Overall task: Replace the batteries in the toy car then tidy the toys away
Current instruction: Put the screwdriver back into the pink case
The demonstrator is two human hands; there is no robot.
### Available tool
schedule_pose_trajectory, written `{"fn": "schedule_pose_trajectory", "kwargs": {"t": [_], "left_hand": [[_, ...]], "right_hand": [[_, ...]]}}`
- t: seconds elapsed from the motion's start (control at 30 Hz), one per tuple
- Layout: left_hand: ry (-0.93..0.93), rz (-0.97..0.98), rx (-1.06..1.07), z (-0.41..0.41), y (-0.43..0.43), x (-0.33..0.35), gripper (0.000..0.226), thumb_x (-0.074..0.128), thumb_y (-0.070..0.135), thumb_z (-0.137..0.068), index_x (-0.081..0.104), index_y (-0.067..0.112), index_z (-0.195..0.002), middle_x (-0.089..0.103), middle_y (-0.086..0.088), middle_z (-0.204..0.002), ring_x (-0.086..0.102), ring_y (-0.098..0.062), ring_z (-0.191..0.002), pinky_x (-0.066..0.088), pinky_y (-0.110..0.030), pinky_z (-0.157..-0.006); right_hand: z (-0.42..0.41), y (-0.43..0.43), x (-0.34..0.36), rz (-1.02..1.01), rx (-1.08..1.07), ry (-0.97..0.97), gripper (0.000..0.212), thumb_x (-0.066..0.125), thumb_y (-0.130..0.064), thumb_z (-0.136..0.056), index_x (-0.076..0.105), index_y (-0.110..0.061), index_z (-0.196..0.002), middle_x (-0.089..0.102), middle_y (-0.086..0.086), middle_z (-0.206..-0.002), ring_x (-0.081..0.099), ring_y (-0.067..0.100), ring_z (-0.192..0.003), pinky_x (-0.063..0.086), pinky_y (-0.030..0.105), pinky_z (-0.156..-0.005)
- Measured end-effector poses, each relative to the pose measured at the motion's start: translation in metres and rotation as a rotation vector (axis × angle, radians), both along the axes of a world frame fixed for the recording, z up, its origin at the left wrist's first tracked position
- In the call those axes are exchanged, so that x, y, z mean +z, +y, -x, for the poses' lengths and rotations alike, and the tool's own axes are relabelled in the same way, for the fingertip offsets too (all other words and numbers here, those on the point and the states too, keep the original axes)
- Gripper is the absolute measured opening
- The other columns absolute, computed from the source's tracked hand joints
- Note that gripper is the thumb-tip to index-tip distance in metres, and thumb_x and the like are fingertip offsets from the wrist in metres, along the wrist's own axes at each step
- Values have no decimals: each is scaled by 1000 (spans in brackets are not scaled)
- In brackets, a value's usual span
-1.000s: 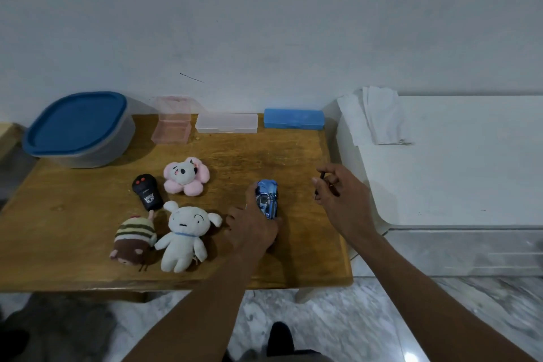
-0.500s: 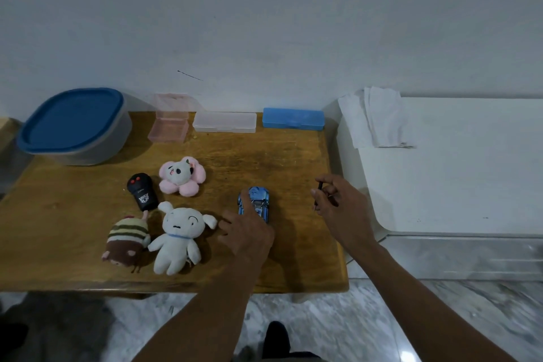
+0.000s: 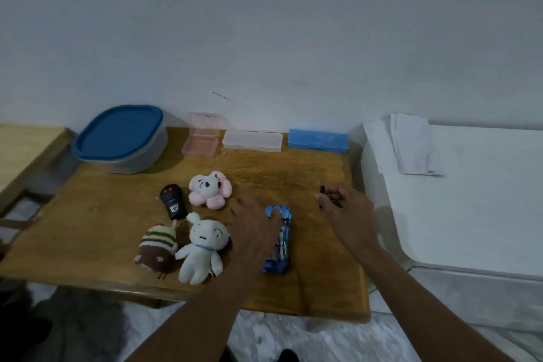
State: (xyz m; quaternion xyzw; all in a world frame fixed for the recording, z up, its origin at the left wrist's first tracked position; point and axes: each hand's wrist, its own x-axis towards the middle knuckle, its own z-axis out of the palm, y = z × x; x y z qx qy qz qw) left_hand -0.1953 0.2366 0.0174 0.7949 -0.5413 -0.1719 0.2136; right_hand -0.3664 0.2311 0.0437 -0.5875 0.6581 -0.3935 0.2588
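**Toy car (image 3: 281, 245): blue, on table (image 3: 102, 229), at left hand (image 3: 252, 232)**

Far left of left hand: tub (image 3: 120, 138), blue lid. Just left of it: remote (image 3: 173, 201), pink plush (image 3: 210, 189), striped plush (image 3: 158, 247), white plush (image 3: 201, 247). Left hand: fingers spread flat, resting along the car's left side, one fingertip on its far end; car blurred. Beyond both hands: pink box (image 3: 201, 142), lid up; clear box (image 3: 252, 141); blue box (image 3: 318, 140). Right hand (image 3: 349, 214), right of car, apart from it: pinches small dark piece (image 3: 322, 189).

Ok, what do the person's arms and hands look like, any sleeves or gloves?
Left forearm and right forearm are bare to the frame edge, no sleeve in view. Left hand and right hand are ungloved; no watch, bracelet or ring shows.
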Motion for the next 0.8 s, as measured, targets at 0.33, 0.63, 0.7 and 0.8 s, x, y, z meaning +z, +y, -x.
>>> {"fn": "schedule_pose_trajectory", "kwargs": {"t": [0.33,0.63,0.7,0.8], "left_hand": [[-29,96,-89,-115,-28,35,57,60,41,-87,44,16,-136,49,-9,-129,51,-27,-116,40,-32,-89],[-195,121,-218,-213,-76,37,62,62,42,-88,39,19,-142,45,-6,-139,49,-23,-123,49,-34,-95],[-204,141,-252,-231,-95,31,59,61,43,-88,42,20,-138,49,-4,-134,52,-22,-117,50,-33,-91],[-154,108,-313,-255,-128,20,57,59,44,-88,41,21,-137,49,-3,-130,52,-20,-113,51,-33,-88]], "right_hand": [[-64,-53,28,63,144,7,10,70,-30,-86,71,-23,-93,68,-9,-81,63,6,-78,49,17,-65],[-167,-110,42,43,233,27,20,71,-27,-85,72,-15,-101,69,-4,-87,64,12,-83,53,26,-75],[-190,-124,40,34,219,35,20,71,-27,-85,72,-15,-101,69,-5,-88,63,11,-83,50,23,-75],[-223,-145,36,-10,185,72,16,70,-28,-86,72,-18,-98,67,-7,-86,62,10,-82,48,21,-73]]}}
